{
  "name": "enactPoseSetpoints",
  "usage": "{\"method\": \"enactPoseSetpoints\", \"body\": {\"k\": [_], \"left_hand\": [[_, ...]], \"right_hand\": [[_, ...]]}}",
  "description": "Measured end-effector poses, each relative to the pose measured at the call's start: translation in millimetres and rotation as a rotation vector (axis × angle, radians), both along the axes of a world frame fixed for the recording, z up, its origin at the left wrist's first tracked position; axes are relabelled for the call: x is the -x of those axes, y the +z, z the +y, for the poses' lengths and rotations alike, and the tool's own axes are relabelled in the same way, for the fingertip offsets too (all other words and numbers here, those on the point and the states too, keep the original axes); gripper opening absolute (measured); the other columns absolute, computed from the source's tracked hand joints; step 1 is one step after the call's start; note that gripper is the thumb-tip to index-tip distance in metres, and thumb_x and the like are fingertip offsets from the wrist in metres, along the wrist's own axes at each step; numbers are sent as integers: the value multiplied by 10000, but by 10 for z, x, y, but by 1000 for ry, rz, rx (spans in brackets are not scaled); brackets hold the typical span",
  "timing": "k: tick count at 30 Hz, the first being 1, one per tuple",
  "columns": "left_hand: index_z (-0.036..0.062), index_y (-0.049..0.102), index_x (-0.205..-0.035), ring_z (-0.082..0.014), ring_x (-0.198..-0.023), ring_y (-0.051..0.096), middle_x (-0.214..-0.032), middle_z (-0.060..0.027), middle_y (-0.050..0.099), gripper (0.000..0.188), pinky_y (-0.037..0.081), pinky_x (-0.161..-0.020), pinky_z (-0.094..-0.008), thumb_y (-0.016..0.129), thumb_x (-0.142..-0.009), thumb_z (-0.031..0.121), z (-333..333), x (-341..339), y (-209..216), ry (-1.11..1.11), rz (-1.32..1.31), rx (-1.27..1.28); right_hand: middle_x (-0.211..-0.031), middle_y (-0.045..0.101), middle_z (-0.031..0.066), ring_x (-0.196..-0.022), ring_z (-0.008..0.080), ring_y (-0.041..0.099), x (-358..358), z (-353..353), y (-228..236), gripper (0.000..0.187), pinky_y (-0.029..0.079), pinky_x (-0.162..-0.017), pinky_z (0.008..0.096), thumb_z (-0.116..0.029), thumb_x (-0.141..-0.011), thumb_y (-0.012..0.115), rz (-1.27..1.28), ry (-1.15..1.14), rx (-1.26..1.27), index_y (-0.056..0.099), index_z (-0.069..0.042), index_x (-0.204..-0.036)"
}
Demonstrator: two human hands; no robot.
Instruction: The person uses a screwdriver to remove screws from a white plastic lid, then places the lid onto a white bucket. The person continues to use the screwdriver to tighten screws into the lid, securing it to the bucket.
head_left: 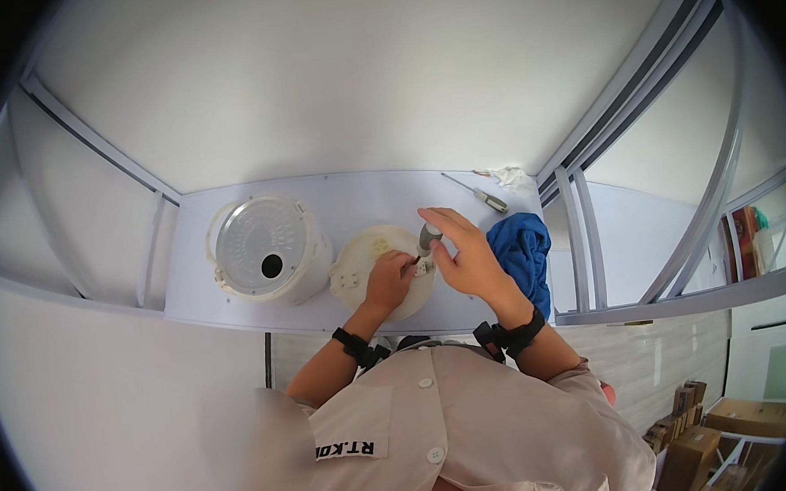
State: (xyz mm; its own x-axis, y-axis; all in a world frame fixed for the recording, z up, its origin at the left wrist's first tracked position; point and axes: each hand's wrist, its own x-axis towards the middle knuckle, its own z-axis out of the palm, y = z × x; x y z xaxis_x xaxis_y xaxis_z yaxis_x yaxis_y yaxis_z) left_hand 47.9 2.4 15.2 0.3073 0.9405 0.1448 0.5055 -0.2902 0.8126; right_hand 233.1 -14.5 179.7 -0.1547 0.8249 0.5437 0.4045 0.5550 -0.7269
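Observation:
A screwdriver with a grey handle [428, 237] is gripped in my right hand [468, 257], held upright with its shaft pointing down at the edge of a round cream-coloured disc [378, 302]. My left hand [390, 282] rests on that disc, its fingers drawn together beside the screwdriver's tip. What those fingers pinch, if anything, is too small to tell. Small white fittings sit at the disc's left and right edges, and a yellowish round pattern shows near its far side. The exact spot where the tip meets the disc is partly hidden by my fingers.
Left of the disc stands a white bucket-like container [305, 273] with a clear round lid and a black hole. A second screwdriver [491, 201] lies at the back right, near crumpled white material [512, 178]. Blue cloth [521, 251] is bunched beside my right hand. Metal frames flank the table [198, 257].

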Motion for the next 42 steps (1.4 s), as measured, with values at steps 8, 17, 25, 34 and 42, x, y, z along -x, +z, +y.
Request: {"method": "enactPoseSetpoints", "body": {"k": [8, 17, 25, 34, 42], "left_hand": [[26, 753, -1046, -364, -1009, 674, -1025, -125, 717, 154, 536, -879, -464, 738, -944, 139, -22, -23, 82, -9, 15, -22], [66, 705, -1022, -353, -996, 674, -1021, -103, 701, 128, 545, -843, -478, 734, -941, 161, -44, -61, 30, 14, 158, -166], [67, 650, -1012, -364, -962, 656, -1019, -113, 646, 149, 543, -824, -482, 725, -956, 183, -17, -78, 5, -12, 247, -231], [34, 610, -1026, -369, -955, 626, -1051, -153, 592, 131, 534, -828, -480, 638, -991, 157, 136, -145, -125, -3, 387, -251], [28, 608, -986, -386, -892, 669, -1028, -187, 623, 157, 566, -775, -509, 599, -1002, 184, 247, -164, -204, -20, 537, -293]], "right_hand": [[-1354, 647, 186, -1216, 366, 653, -76, -4, -87, 484, 538, -1013, 394, 12, -923, 747, -25, 43, 121, 682, -73, -1395], [-1325, 647, 202, -1144, 333, 670, -13, -6, -19, 555, 568, -923, 393, 26, -924, 739, -136, 45, 53, 637, -95, -1456], [-1302, 651, 188, -1117, 399, 659, -20, 27, -61, 658, 562, -919, 400, 42, -934, 714, 10, 77, 70, 513, -78, -1549], [-1308, 652, 209, -1144, 406, 661, -93, -20, 53, 457, 554, -979, 403, -7, -938, 753, -2, -60, -27, 646, -44, -1380], [-1279, 668, 204, -1130, 393, 671, -188, -111, 95, 424, 556, -968, 399, -26, -937, 779, 37, -142, -41, 676, -46, -1348]]}}
